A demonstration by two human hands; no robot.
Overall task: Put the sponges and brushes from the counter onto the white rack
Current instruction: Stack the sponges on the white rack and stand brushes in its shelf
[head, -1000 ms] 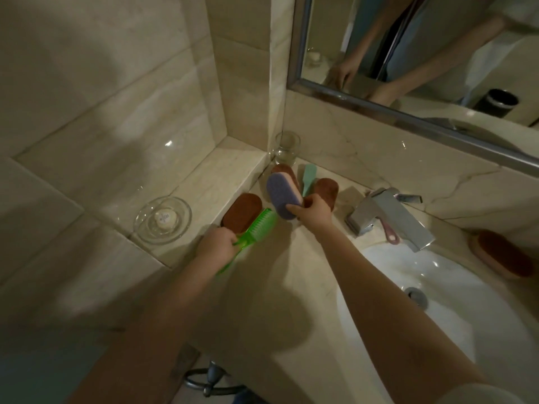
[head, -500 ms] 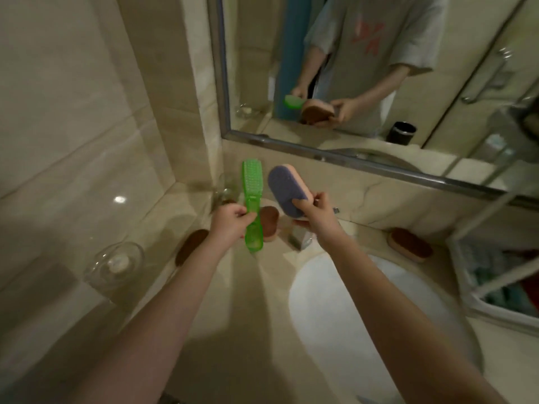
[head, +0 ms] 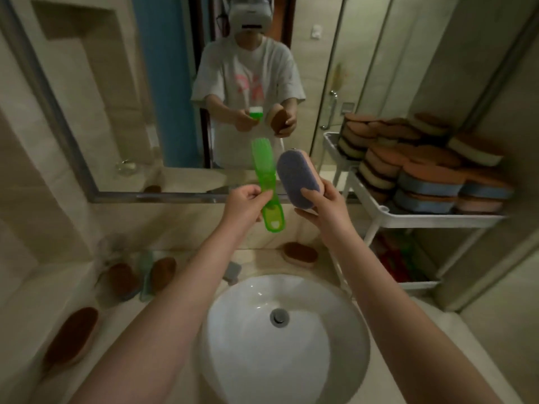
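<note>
My left hand (head: 245,201) grips a green brush (head: 264,176) by its handle, held upright above the sink. Beside it, my right hand (head: 322,204) holds an oval purple sponge (head: 297,177) with a pink edge. The white rack (head: 437,218) stands at the right, its top shelf piled with several orange, blue and yellow sponges (head: 414,164). On the counter lie brown sponges at the left (head: 71,335), behind the sink on the left (head: 163,272) and right (head: 300,253), plus a pale teal brush (head: 145,272).
A round white sink (head: 280,339) fills the counter below my arms, with the tap (head: 232,272) behind it. A large mirror (head: 163,91) covers the wall ahead. The rack's lower shelf (head: 408,263) holds red and green items.
Both hands have lifted the green brush and purple sponge off the counter's left corner and carried them right, over the sink. My view has swung right, bringing the rack into sight.
</note>
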